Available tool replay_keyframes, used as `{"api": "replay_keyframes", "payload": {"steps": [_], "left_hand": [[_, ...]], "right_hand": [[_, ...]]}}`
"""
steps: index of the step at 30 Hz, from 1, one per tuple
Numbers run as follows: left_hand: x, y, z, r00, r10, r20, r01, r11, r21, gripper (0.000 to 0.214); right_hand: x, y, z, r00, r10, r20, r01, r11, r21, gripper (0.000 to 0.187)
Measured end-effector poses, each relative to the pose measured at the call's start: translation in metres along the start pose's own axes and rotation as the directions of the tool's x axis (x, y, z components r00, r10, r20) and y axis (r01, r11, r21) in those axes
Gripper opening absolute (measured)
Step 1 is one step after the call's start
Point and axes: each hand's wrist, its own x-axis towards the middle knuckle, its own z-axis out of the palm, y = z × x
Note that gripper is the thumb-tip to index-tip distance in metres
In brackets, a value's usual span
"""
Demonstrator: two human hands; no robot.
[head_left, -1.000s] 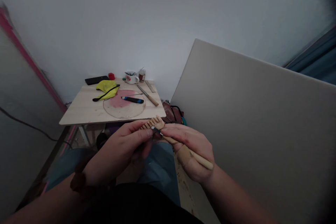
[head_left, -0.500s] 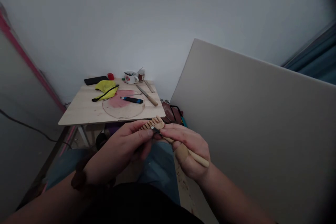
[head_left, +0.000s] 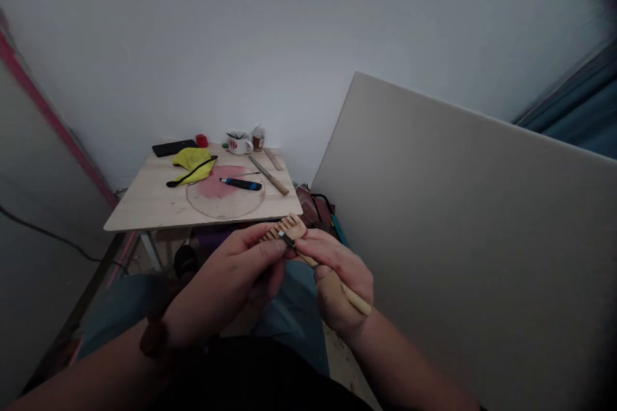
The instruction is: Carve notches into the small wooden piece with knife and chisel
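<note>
Wooden and pale, a small notched piece (head_left: 283,229) sits pinched between thumb and fingers of the left hand (head_left: 236,276), held over the person's lap just in front of the near edge of the low table (head_left: 144,205). Its long axis runs from lower left to upper right, with the free end aimed up and away toward the table's right corner; a row of cut ridges shows along its upper side. The left fingers are curled together and clamped on the lower end of the piece.

The right hand (head_left: 340,279) is wrapped closed around a carving tool (head_left: 328,273) with a light wooden handle. The tool's long axis slants the other way: the butt of the handle sticks out past the heel of the hand toward the lower right, and the short dark metal tip (head_left: 286,239) points up and left, meeting the notched piece at its ridges. The fingertips of both hands are almost touching around that spot.

On the table lie a yellow cloth (head_left: 195,160), a blue-and-black knife (head_left: 241,184), a round clear plate (head_left: 225,192), another wood-handled tool (head_left: 270,176) and a mug (head_left: 238,142). A large grey board (head_left: 457,218) leans on the right.
</note>
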Motion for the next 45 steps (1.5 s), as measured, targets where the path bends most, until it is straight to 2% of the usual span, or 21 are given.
{"api": "replay_keyframes", "payload": {"steps": [5, 10, 16, 20, 23, 33, 45], "left_hand": [[0.000, 0.001, 0.005, 0.999, -0.012, 0.041, 0.013, 1.000, -0.025, 0.027], [0.000, -0.001, 0.004, 1.000, 0.007, -0.007, -0.007, 1.000, -0.005, 0.031], [-0.001, 0.003, 0.004, 0.996, 0.077, -0.045, -0.073, 0.993, 0.094, 0.036], [-0.002, 0.004, 0.004, 0.988, 0.126, -0.084, -0.111, 0.981, 0.161, 0.040], [-0.002, 0.003, 0.006, 0.975, 0.176, -0.133, -0.154, 0.974, 0.166, 0.034], [0.001, 0.002, 0.000, 0.973, 0.143, -0.183, -0.128, 0.988, 0.090, 0.034], [-0.002, -0.002, 0.008, 0.954, 0.116, -0.277, -0.109, 0.993, 0.040, 0.030]], "right_hand": [[-0.001, 0.002, 0.009, 0.997, -0.052, -0.064, 0.055, 0.998, 0.036, 0.038], [0.001, -0.006, 0.005, 0.998, -0.011, -0.059, 0.009, 1.000, -0.025, 0.038], [0.008, -0.007, 0.004, 0.999, -0.041, -0.017, 0.042, 0.996, 0.078, 0.041], [0.008, -0.006, 0.006, 1.000, -0.030, -0.008, 0.031, 0.997, 0.073, 0.041], [0.007, -0.006, 0.005, 1.000, -0.016, -0.006, 0.017, 0.997, 0.073, 0.041], [0.006, -0.008, 0.007, 1.000, -0.011, -0.019, 0.012, 0.996, 0.094, 0.038], [0.001, -0.014, 0.018, 0.997, 0.008, -0.080, -0.003, 0.998, 0.066, 0.038]]}}
